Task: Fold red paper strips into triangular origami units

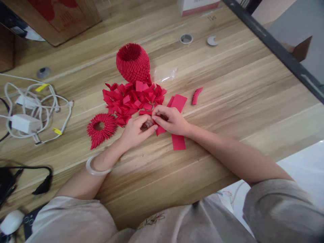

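My left hand [138, 130] and my right hand [172, 119] meet over the table, fingers pinched on a small red paper piece [160, 130] between them. Red paper strips [179, 142] lie under and beside my right hand. Just beyond my hands is a heap of folded red paper pieces [126, 99]. Behind the heap stands a round red folded-paper vase shape [134, 65], open at the top. A red ring with a pointed tail [106, 126] lies left of my left hand. To the right is a short curved red paper row [196, 96].
White cables and chargers [25, 123] lie at the left, with a black plug [43, 185] nearer. A cardboard box [76, 20] stands at the back left and a white box [197, 5] at the back. A clear plastic bag [165, 74] lies beside the vase shape.
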### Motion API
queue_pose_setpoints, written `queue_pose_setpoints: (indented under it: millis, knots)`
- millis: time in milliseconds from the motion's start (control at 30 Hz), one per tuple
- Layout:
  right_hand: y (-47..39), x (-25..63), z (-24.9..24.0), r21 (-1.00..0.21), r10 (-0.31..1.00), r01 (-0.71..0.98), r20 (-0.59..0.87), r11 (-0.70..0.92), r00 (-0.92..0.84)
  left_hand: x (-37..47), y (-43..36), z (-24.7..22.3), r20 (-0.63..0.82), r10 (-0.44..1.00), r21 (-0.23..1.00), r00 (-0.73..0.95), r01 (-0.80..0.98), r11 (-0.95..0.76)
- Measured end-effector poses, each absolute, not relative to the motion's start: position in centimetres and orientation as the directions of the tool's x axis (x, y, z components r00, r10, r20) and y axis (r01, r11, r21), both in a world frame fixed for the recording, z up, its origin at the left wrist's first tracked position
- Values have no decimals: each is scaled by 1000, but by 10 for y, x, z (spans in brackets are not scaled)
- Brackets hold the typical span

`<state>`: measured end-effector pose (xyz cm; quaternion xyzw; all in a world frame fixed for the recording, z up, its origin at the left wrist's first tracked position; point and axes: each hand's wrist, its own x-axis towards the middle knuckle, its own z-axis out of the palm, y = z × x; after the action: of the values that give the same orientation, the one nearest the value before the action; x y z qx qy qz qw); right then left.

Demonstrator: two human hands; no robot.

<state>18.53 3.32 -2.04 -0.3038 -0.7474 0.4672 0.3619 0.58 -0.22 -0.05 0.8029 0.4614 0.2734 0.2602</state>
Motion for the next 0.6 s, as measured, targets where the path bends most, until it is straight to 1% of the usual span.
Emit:
queue_pose_setpoints:
  millis: [600]
  knots:
    - [33, 186, -20, -915, 786, 105, 272, 390, -556, 6, -2, -2, 201, 884, 663, 423, 606, -441]
